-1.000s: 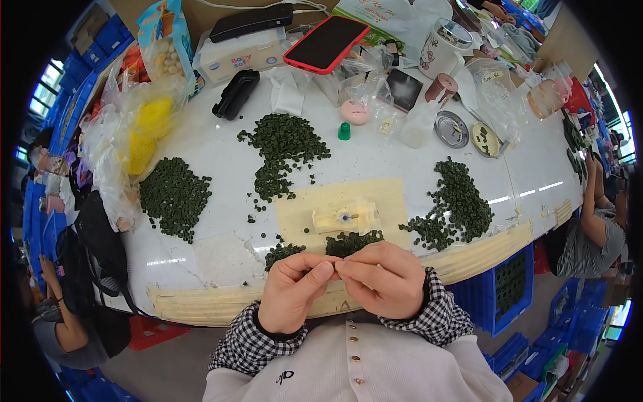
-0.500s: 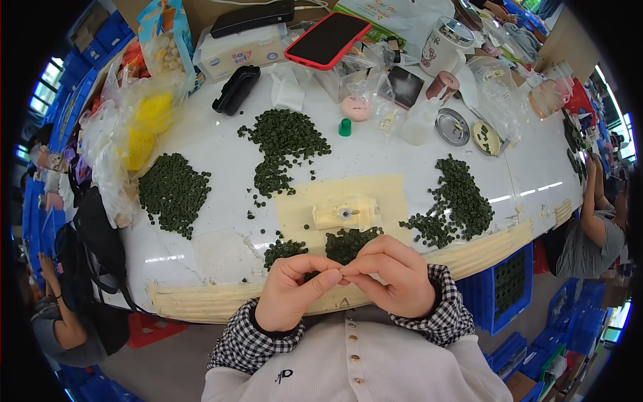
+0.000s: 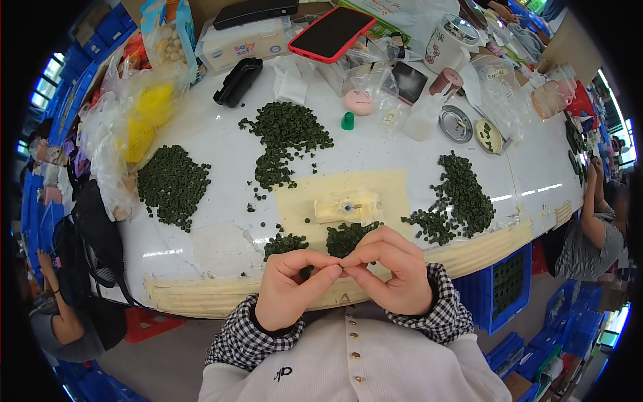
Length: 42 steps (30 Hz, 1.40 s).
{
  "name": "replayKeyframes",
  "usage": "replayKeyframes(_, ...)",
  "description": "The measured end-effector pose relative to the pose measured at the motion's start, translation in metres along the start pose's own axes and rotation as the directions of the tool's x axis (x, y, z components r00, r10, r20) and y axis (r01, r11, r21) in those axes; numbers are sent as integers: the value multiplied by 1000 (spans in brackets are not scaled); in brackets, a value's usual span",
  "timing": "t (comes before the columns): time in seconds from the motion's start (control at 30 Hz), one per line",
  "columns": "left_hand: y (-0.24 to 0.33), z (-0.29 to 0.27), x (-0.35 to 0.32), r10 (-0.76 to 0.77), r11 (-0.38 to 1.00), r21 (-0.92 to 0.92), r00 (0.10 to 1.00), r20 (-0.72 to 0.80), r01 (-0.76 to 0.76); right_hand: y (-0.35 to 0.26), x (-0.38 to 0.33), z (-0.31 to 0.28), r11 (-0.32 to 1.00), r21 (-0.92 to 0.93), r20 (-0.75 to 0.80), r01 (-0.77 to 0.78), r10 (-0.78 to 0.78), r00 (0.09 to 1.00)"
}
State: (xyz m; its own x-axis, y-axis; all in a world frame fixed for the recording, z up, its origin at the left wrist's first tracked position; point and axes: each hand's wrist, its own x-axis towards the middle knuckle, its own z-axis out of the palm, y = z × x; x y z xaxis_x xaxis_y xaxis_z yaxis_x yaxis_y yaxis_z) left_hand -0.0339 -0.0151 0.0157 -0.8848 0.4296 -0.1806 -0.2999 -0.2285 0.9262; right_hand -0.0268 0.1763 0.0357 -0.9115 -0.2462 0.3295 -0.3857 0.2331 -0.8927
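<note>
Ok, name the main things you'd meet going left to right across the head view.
Black bag, leftmost pile of dark green pieces, left hand, right hand, blue crate, co-worker in striped top.

White table (image 3: 231, 144), front edge (image 3: 201, 299) taped cream; light (image 3: 163, 252) glares on its top. Grey floor (image 3: 171, 358) beneath. Bright windows (image 3: 51, 86) at far left and far right.

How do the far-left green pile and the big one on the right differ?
Outline: the far-left pile is compact and rounded; the right pile is elongated, with a loose spread off its lower left.
Position: the far-left pile sits beside the clear plastic bag; the right pile reaches close to the taped table edge.
Shared: both are small dark green pieces on the white table.
</note>
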Motion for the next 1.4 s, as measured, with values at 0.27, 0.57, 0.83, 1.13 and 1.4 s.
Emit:
replayKeyframes(0.27, 2, 2, -1, 96, 985, 150, 994, -45, -88, 6, -5, 8, 951, 262, -3, -162, 169, 986)
replayKeyframes(0.57, 5, -1, -7, 96, 963, 260, 992, -79, -72, 7, -8, 14, 959, 239, -22, -155, 165, 986)
replayKeyframes(0.83, 18, -35, -10, 256, 679, 730, 956, -142, -73, 12, -15, -14, 953, -289, 36, -91, 106, 994)
replayKeyframes(1.13, 21, -41, -13, 86, 969, 246, 957, -276, -16, 22, -11, 19, 835, -500, 186, 231, -158, 970)
replayKeyframes(1.4, 12, -45, -15, -126, 722, -692, 979, -163, -22, 23, -10, 27, 701, -648, 282, 299, -144, 948)
